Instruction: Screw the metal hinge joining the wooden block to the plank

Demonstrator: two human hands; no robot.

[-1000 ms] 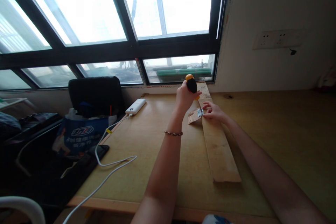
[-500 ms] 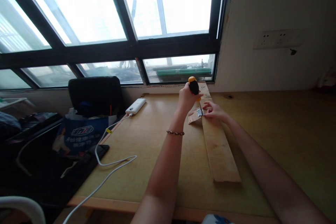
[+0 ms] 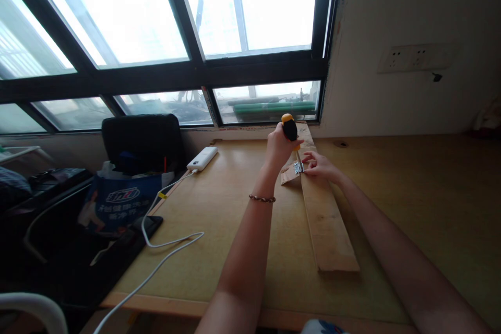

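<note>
My left hand (image 3: 278, 145) is wrapped round the black and yellow handle of a screwdriver (image 3: 289, 128). The screwdriver leans slightly, its shaft pointing down at a small metal hinge (image 3: 299, 167). One leaf of the hinge lies on a small wood piece (image 3: 289, 175), which sticks out left from a long wooden board (image 3: 329, 219). On the board's side of the hinge, the fingers of my right hand (image 3: 318, 165) are bent and pressed against the metal. Exactly where the screwdriver tip sits is too small to make out.
A white power bank (image 3: 202, 158) with a white cable (image 3: 172, 255) lies on the table (image 3: 235, 250) at left. Past the table's left edge stand a black chair (image 3: 143, 141) and a blue bag (image 3: 121, 201). Behind the table are a window (image 3: 258, 68) and a wall with sockets (image 3: 417, 58).
The screwdriver handle and my left hand have shifted very slightly to the right. My right hand, the hinge and the board stay where they were.
</note>
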